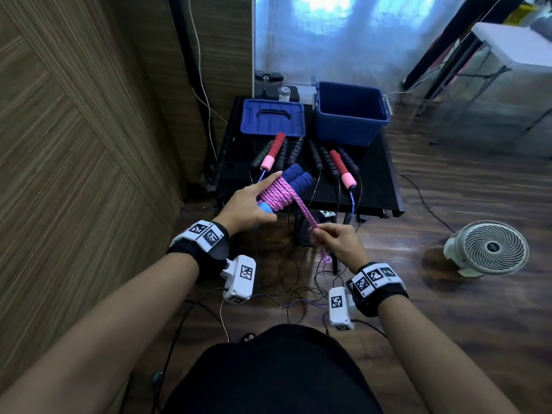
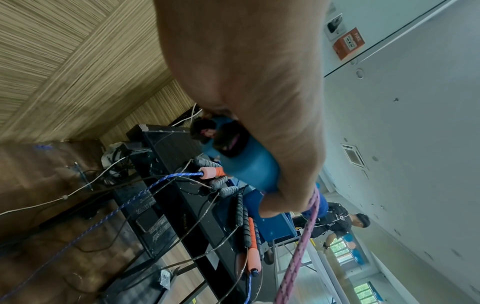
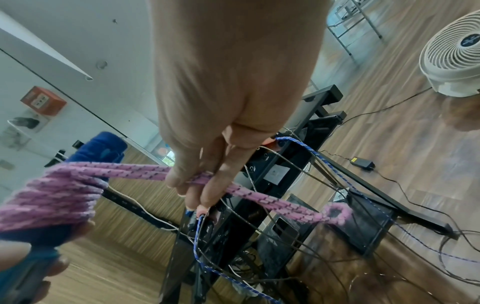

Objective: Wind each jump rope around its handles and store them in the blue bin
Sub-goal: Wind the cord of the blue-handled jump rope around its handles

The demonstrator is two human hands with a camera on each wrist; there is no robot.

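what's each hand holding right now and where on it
Left hand grips the blue handles at their lower end. Right hand pinches the doubled pink rope near its loose looped end.

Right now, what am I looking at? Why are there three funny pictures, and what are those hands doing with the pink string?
There is no machine here, just a person with small cameras strapped on. The big picture comes from a camera on their head, looking down at both arms. The other two come from cameras on each wrist, so they look tilted and very close.

The left hand holds two blue handles side by side. The pink rope is a jump rope, already wound round them many times. The right hand pinches the last loose bit of it.

On the black table lie more jump ropes with red and pink handles and black ones, their cords hanging to the floor. Behind them stand the blue bin, which looks empty, and its lid. A white fan sits on the floor.
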